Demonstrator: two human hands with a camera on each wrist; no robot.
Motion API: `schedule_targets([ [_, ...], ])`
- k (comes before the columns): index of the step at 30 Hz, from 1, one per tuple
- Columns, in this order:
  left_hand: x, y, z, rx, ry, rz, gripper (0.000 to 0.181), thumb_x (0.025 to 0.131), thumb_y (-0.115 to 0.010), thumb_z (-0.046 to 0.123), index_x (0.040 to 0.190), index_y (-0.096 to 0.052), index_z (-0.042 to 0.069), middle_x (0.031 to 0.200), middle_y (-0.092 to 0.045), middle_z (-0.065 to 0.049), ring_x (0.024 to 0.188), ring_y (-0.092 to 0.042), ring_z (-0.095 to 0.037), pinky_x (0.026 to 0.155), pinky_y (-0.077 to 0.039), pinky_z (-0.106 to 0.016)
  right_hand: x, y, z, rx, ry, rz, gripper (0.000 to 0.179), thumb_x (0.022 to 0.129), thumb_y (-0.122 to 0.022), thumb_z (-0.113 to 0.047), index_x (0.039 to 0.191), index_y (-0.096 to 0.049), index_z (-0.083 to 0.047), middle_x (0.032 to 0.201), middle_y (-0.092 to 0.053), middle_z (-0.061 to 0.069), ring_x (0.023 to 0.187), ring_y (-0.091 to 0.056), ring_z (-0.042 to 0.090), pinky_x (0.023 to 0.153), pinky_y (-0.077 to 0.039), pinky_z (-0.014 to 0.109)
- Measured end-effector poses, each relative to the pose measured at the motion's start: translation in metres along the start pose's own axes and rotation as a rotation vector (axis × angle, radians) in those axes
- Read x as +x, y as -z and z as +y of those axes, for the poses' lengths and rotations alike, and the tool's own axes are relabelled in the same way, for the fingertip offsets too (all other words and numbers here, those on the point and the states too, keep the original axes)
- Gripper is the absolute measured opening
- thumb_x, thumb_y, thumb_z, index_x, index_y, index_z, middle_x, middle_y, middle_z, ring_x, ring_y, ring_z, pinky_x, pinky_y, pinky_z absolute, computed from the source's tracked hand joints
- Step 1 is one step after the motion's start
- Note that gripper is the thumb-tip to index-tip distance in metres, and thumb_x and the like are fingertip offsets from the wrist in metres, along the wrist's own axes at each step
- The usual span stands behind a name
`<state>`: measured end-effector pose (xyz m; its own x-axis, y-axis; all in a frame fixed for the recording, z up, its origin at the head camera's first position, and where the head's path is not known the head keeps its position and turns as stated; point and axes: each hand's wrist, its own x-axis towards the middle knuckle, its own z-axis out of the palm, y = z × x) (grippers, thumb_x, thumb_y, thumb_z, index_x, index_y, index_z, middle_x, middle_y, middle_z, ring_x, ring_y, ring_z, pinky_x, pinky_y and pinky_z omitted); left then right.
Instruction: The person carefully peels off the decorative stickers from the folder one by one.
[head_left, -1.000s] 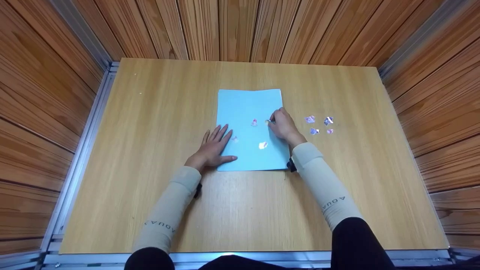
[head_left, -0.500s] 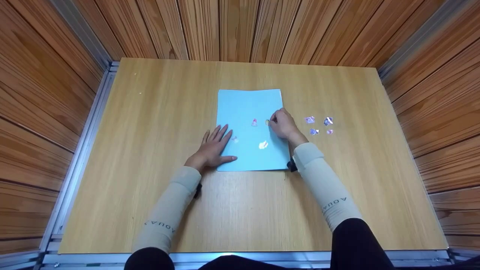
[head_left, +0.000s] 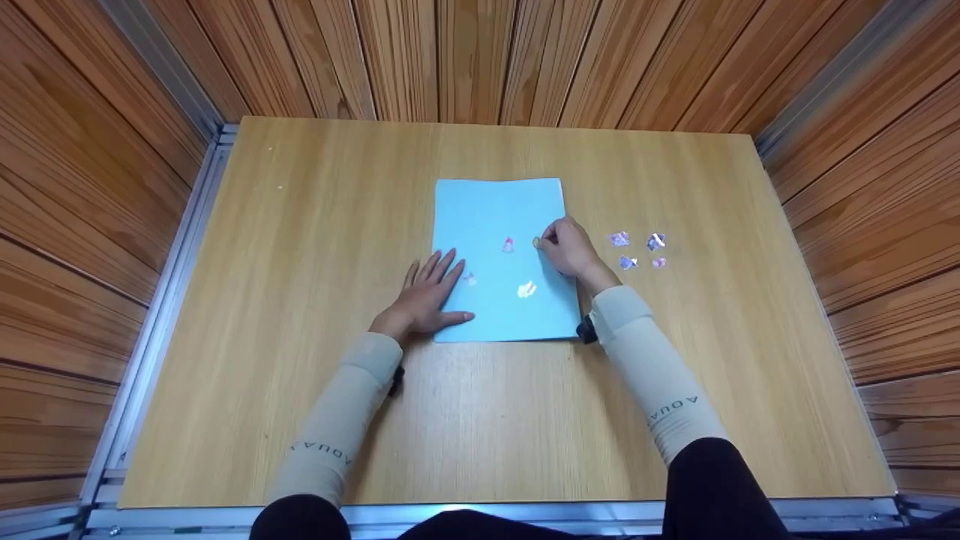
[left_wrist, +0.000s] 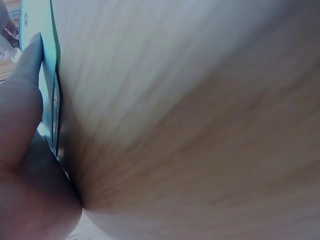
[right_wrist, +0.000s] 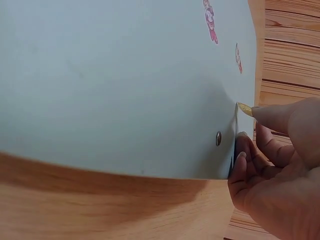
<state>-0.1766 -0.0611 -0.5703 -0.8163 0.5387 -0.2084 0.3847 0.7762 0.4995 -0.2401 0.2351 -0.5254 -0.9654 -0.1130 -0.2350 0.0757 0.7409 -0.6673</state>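
A light blue folder (head_left: 499, 210) lies on the table. My left hand (head_left: 426, 300) rests spread on its lower left part. My right hand (head_left: 568, 246) is at the folder's right edge, and its fingertips pinch a small yellow sticker (right_wrist: 245, 109) against or just over the surface; I cannot tell whether it touches. Stickers on the folder include a pink one (head_left: 508, 244), a shiny whitish one (head_left: 527, 289) and a faint one (head_left: 469, 278) beside the left fingers. In the right wrist view, a round snap button (right_wrist: 218, 138) shows near the right fingers.
Several shiny purple and pink stickers (head_left: 619, 238) lie on the wooden table (head_left: 300, 225), right of the folder. Wood-plank walls (head_left: 480, 60) stand behind and at both sides. A metal rail (head_left: 165, 285) runs along the table's left edge.
The right hand has shifted very slightly to the right, and more of the yellow sticker shows at its fingertips. The left hand and the folder stay put.
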Motion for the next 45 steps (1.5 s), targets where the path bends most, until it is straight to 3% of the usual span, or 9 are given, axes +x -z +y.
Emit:
schedule_targets([
  [10, 0.003, -0.005, -0.004, -0.022, 0.002, -0.005, 0.097, 0.096, -0.062, 0.06, 0.166, -0.01, 0.018, 0.173, 0.003, -0.005, 0.158, 0.01, -0.03, 0.124, 0.01, -0.056, -0.01, 0.007, 0.007, 0.064, 0.004, -0.055, 0.02, 0.106, -0.055, -0.02, 0.115, -0.057, -0.001, 0.109, -0.056, 0.013, 0.094, -0.055, 0.026, 0.076, -0.049, 0.036],
  [17, 0.007, -0.012, -0.011, -0.047, 0.006, -0.013, 0.097, 0.096, -0.06, 0.062, 0.166, -0.008, 0.021, 0.173, 0.007, -0.002, 0.158, 0.015, -0.026, 0.122, 0.016, -0.054, -0.019, 0.015, 0.015, 0.091, 0.022, -0.08, 0.024, 0.107, -0.054, -0.023, 0.119, -0.056, -0.002, 0.116, -0.056, 0.014, 0.102, -0.054, 0.028, 0.084, -0.048, 0.037],
  [32, 0.004, -0.007, -0.008, -0.052, -0.006, -0.014, 0.097, 0.096, -0.059, 0.062, 0.166, -0.008, 0.02, 0.173, 0.007, -0.003, 0.158, 0.015, -0.028, 0.122, 0.015, -0.054, -0.039, 0.034, 0.021, 0.073, 0.052, -0.076, 0.025, 0.107, -0.054, -0.022, 0.119, -0.056, 0.0, 0.117, -0.058, 0.016, 0.105, -0.056, 0.029, 0.083, -0.05, 0.037],
  [45, 0.008, -0.01, -0.01, -0.045, -0.005, -0.014, 0.098, 0.096, -0.059, 0.062, 0.166, -0.006, 0.02, 0.173, 0.009, -0.002, 0.157, 0.017, -0.026, 0.122, 0.016, -0.054, -0.061, 0.051, 0.05, 0.064, 0.036, -0.048, 0.026, 0.106, -0.056, -0.02, 0.119, -0.058, 0.003, 0.122, -0.058, 0.02, 0.118, -0.055, 0.036, 0.094, -0.048, 0.045],
])
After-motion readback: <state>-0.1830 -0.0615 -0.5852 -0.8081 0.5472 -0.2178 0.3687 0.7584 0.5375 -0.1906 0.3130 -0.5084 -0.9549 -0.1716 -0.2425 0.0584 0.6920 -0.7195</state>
